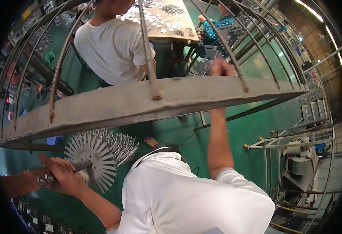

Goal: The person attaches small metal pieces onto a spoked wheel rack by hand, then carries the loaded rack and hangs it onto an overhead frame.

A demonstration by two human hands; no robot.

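My left hand [64,175] is wrapped round a metal bar [22,183] at lower left, beside two bolts. From there a round shaft [83,165] runs into a slotted metal disc [93,154] with many radial fins. Behind the disc hangs a dense bunch of thin shiny metal pieces [120,146]. My right hand [222,67] is raised beyond a thick grey metal beam [139,102], near one of its upright rods [233,58]. Motion smears its fingers, so what they hold, if anything, does not show.
The beam and its rods form a frame across my front. Behind it, a person in a white shirt [110,48] and another in a teal top [218,33] are at a table [182,29] scattered with small metal parts. Metal racks [288,144] stand right.
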